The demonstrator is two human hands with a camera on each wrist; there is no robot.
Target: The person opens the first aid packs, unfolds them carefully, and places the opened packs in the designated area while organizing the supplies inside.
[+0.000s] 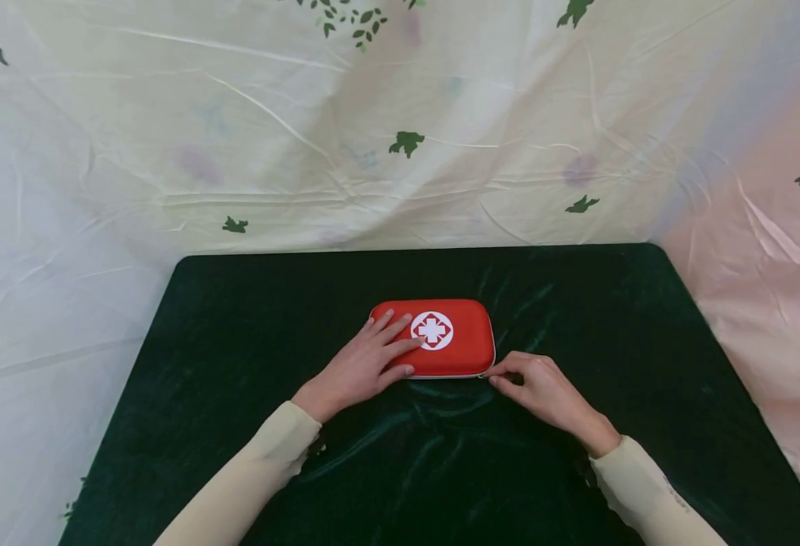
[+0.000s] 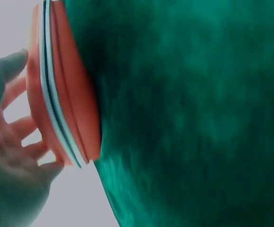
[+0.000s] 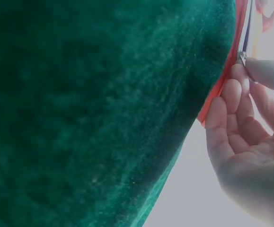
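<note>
A red zip case (image 1: pixel 466 326) with a white cross emblem (image 1: pixel 432 331) lies flat on the dark green cloth. Spread over its left part, my left hand (image 1: pixel 364 365) presses on the lid with its fingers mostly straight. At the front right corner my right hand (image 1: pixel 543 388) pinches the small metal zipper pull (image 3: pixel 248 71) between thumb and fingers. The pale zipper (image 2: pixel 55 104) runs round the side of the case, with a dark line along its middle in the left wrist view. The lid lies down on the base.
Dark green velvety cloth (image 1: pixel 249 318) covers the table and shows creases in front of the case. Behind and at both sides hangs pale fabric (image 1: pixel 290 152) with green leaf prints. The table's back edge lies beyond the case.
</note>
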